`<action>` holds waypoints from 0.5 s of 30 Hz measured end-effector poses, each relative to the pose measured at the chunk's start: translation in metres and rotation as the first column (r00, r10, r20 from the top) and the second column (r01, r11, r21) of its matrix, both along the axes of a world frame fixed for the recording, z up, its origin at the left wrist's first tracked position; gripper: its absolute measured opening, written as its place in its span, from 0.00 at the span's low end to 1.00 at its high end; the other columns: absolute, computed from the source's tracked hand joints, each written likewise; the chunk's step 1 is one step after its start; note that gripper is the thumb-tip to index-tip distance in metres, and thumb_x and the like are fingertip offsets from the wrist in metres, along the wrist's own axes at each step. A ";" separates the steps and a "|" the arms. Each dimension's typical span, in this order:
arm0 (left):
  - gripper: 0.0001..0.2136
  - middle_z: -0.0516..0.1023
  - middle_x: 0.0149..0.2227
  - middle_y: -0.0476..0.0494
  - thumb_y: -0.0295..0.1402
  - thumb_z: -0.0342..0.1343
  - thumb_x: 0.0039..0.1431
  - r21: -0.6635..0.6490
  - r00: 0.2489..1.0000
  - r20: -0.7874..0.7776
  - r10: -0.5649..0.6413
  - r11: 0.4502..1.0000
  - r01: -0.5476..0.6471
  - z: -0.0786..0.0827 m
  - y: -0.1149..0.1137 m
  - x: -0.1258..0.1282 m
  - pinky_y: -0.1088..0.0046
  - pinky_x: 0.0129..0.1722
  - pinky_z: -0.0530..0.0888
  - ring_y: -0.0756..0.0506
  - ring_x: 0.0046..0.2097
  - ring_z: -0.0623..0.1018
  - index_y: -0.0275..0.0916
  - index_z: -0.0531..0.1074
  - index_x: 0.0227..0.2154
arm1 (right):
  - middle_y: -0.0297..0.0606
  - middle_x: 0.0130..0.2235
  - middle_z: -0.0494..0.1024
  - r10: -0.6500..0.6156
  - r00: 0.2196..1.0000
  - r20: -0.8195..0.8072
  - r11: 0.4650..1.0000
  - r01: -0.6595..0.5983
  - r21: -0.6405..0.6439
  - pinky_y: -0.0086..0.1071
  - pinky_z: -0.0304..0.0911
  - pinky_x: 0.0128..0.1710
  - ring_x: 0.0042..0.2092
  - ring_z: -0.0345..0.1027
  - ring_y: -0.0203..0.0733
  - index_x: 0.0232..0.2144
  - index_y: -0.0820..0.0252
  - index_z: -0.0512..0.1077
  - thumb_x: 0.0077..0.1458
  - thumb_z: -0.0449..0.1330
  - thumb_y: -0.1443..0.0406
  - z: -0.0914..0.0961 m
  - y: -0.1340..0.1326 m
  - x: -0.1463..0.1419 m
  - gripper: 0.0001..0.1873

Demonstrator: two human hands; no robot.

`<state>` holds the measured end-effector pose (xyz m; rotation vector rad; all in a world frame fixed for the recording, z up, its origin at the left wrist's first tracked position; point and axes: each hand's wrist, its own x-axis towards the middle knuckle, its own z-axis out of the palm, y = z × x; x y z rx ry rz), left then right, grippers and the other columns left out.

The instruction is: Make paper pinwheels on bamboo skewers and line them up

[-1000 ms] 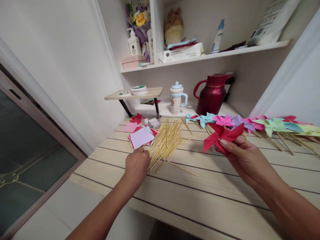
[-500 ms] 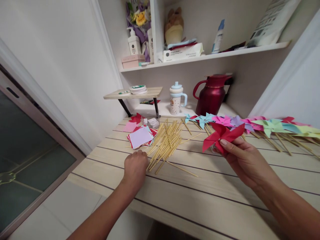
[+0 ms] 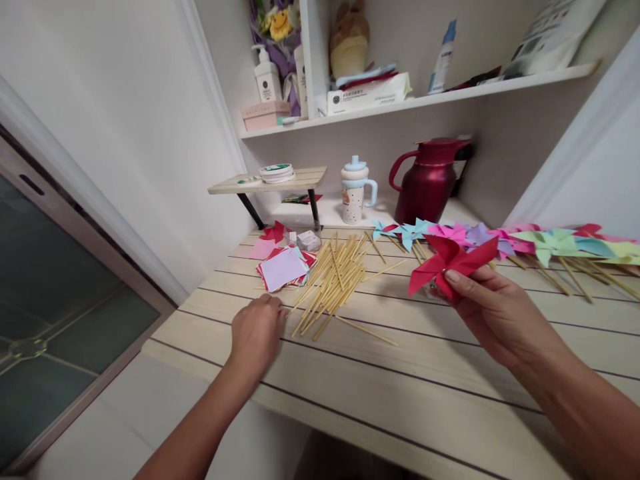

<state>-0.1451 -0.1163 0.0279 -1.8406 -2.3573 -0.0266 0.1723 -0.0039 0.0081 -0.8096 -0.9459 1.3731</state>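
My right hand (image 3: pixel 493 303) pinches a red paper pinwheel (image 3: pixel 447 263) between thumb and fingers, above the right half of the table. My left hand (image 3: pixel 257 331) is low over the table with its fingers curled closed. What those fingers hold, if anything, is hidden. Just right of it lies a loose heap of thin wooden sticks (image 3: pixel 333 287). Beyond the left hand is a stack of coloured paper squares (image 3: pixel 284 269), a lilac one on top. Finished pinwheels on sticks, among them a pale green one (image 3: pixel 547 245), lie in a row along the back right.
A small raised wooden stand (image 3: pixel 225 187) carries rolls of tape (image 3: pixel 277 173) at the back left. Behind the sticks stand a tumbler with a blue handle (image 3: pixel 353 200) and a red thermos jug (image 3: pixel 427 183). Small clear packs (image 3: pixel 307 241) sit behind the paper. A shelf (image 3: pixel 425 101) runs above.
My left hand has shifted left, slightly away from the heap of sticks, still closed. My right hand still holds the red pinwheel, and the view has tilted slightly.
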 end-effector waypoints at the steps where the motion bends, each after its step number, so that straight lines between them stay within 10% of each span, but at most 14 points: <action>1: 0.12 0.79 0.41 0.41 0.37 0.49 0.67 -0.016 1.000 -0.011 -0.008 1.000 0.008 -0.002 0.000 0.000 0.69 0.38 0.69 0.42 0.44 0.78 0.40 0.77 0.37 | 0.32 0.29 0.80 0.000 1.000 0.000 1.000 0.000 0.001 0.20 0.74 0.36 0.31 0.73 0.32 0.28 0.59 0.80 0.39 0.76 0.62 0.000 0.000 0.000 0.12; 15: 0.13 0.79 0.37 0.33 0.20 0.46 0.60 -0.121 0.988 -0.131 -0.077 0.991 0.061 -0.009 0.008 0.013 0.63 0.39 0.70 0.37 0.42 0.79 0.32 0.77 0.37 | 0.32 0.28 0.79 -0.004 1.000 -0.005 1.000 0.004 0.005 0.23 0.74 0.36 0.30 0.71 0.33 0.29 0.57 0.81 0.39 0.76 0.61 0.003 -0.001 -0.001 0.13</action>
